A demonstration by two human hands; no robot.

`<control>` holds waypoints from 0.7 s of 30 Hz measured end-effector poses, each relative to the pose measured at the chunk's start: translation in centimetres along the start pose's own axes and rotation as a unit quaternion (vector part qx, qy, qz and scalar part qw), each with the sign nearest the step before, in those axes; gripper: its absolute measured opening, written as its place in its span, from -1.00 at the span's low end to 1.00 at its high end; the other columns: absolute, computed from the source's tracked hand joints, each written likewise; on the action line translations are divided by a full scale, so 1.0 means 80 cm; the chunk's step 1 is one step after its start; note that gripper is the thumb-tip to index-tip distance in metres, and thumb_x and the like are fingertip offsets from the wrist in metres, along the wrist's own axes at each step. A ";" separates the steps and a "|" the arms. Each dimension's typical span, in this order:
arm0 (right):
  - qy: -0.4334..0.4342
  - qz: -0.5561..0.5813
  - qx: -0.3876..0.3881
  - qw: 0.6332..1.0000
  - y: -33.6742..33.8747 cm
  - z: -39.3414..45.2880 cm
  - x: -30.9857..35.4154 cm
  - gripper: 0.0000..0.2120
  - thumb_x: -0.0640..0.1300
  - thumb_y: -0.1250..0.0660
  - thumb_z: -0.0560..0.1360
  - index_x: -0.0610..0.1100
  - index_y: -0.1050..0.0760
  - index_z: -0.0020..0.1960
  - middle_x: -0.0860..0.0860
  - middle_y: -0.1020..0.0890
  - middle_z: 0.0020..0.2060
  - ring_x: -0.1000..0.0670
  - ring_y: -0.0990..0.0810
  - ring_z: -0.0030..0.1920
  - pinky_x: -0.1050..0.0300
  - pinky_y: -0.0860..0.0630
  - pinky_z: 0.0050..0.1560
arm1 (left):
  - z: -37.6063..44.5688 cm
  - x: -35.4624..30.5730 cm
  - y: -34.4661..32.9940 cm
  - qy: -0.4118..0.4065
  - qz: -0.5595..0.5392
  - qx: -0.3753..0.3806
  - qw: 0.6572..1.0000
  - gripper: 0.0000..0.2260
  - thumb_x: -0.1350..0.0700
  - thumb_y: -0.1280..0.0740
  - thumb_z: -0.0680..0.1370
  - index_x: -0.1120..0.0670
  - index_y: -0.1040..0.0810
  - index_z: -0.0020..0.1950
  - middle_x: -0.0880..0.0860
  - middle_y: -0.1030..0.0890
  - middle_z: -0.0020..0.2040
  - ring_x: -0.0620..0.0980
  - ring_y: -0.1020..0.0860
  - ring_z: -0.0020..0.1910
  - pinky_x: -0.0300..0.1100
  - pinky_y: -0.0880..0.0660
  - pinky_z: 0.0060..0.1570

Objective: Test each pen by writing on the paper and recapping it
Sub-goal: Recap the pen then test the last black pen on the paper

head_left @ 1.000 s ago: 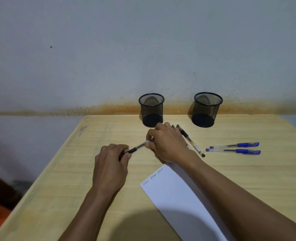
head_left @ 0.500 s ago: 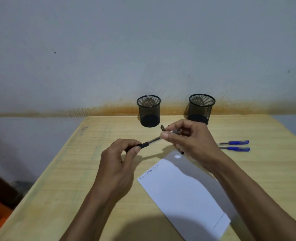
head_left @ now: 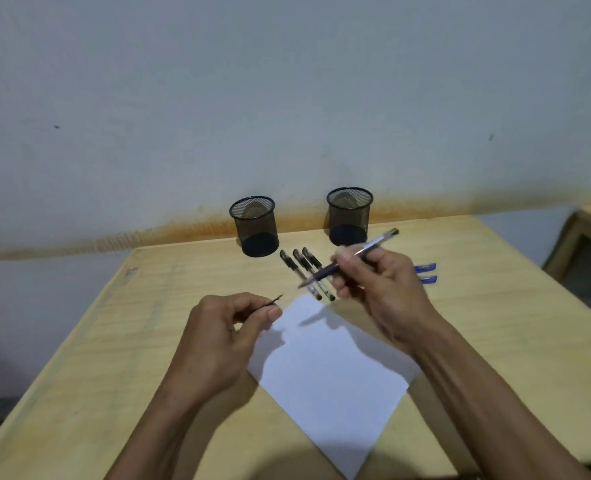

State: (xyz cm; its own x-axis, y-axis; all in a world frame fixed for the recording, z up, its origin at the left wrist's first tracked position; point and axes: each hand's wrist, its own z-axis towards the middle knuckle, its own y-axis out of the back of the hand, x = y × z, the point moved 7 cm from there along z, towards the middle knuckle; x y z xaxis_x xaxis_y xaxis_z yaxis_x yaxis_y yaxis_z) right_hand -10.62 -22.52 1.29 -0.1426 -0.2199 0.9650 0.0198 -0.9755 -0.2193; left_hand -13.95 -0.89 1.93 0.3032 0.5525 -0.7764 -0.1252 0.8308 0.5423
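Apparently uncapped pen (head_left: 347, 263) in right hand (head_left: 384, 292)

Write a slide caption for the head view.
Right hand holds uncapped black pen above white paper; left hand keeps cap.

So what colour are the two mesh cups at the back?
Black, both mesh cups; head view.

Uncapped pen (head_left: 347, 263) tilted above white paper (head_left: 335, 368); black cap (head_left: 273, 302) apart; 3 capped black pens (head_left: 302, 271) beside paper.
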 end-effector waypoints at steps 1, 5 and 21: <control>0.011 0.032 -0.044 0.998 0.023 0.005 0.009 -0.84 -0.13 -0.39 0.54 -0.23 -0.60 -0.12 -0.04 -0.62 -0.42 0.07 -0.56 -0.41 0.27 -0.54 -0.33 | -0.001 0.013 0.010 0.023 -0.013 -0.009 1.000 -0.89 0.15 -0.45 0.50 0.03 -0.70 -0.23 -0.18 -0.63 -0.40 -0.26 -0.55 -0.39 -0.44 -0.40 -0.34; 0.026 0.040 -0.106 0.993 0.072 0.010 0.027 -0.84 -0.17 -0.33 0.61 -0.25 -0.56 -0.09 -0.09 -0.62 -0.36 0.05 -0.58 -0.40 0.27 -0.55 -0.36 | -0.004 0.067 0.046 0.099 0.005 -0.044 0.994 -0.86 0.13 -0.46 0.50 0.00 -0.68 -0.27 -0.12 -0.60 -0.45 -0.20 -0.46 -0.47 -0.37 -0.38 -0.41; -0.055 -0.071 -0.033 0.995 0.006 -0.031 -0.043 -0.95 -0.34 -0.47 0.49 -0.30 -0.63 -0.14 -0.05 -0.71 -0.35 -0.01 -0.72 -0.28 0.19 -0.62 -0.26 | 0.027 0.124 0.038 0.088 0.277 -0.122 0.949 -0.82 0.05 -0.40 0.53 0.06 -0.64 -0.26 -0.04 -0.61 -0.31 0.11 -0.54 -0.27 -0.10 -0.35 -0.27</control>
State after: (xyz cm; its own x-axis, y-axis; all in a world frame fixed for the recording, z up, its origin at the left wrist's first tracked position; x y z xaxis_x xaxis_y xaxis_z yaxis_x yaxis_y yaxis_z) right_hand -12.60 -22.17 -2.46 -0.0302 -0.0827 0.9961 -0.0594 -0.9947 -0.0844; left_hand -9.30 6.98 -3.43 -0.0334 0.8939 -0.4471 -0.4403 0.3884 0.8095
